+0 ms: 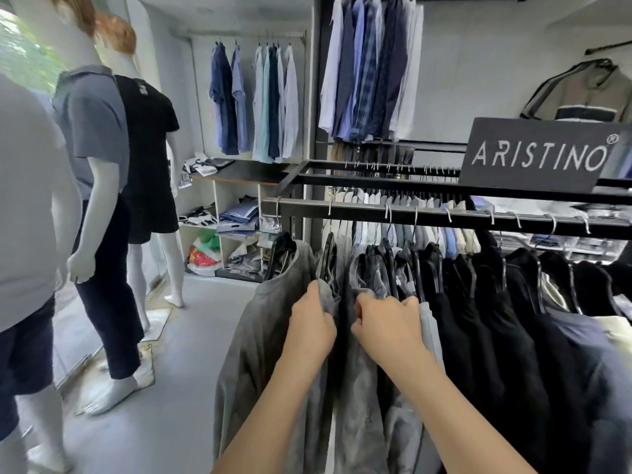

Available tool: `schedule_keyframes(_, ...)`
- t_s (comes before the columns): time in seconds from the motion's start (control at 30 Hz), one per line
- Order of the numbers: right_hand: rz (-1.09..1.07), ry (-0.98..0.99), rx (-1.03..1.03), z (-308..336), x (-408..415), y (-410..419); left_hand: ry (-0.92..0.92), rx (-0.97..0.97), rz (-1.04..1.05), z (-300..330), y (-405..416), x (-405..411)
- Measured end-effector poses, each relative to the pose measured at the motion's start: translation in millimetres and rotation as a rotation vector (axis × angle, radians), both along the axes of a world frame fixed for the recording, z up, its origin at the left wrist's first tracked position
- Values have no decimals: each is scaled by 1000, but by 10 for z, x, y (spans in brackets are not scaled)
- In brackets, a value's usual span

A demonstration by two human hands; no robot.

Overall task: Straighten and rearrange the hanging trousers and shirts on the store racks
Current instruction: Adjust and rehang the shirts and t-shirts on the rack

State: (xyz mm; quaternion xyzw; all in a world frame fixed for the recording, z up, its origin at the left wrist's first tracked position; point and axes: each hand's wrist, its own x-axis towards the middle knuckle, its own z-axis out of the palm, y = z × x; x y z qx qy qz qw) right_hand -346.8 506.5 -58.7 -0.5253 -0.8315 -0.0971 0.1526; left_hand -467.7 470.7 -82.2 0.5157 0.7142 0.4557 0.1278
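A black metal rack rail crosses the view, hung with grey and black shirts on hangers. My left hand grips the shoulder of the leftmost grey shirt at the rack's end. My right hand grips the shoulder of the darker grey shirt beside it, fingers curled into the fabric. A narrow gap shows between the two garments. Black shirts fill the rail to the right.
Three mannequins stand on the left along the window. A black ARISTINO sign sits on the rack top. More shirts hang on the back wall rails. Open shelves hold folded clothes. Grey floor lies left of the rack.
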Motion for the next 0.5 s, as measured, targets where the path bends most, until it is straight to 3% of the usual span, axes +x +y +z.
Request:
schedule_keyframes(0.23, 5, 8, -3, 12, 3, -23, -59, 14, 68, -3, -17, -56)
schedule_keyframes(0.37, -28, 32, -48, 56, -57, -12, -99, -123, 89, 32, -54, -92)
schedule_keyframes(0.5, 80, 131, 108, 134, -221, -92, -43, -219, 37, 47, -104, -205)
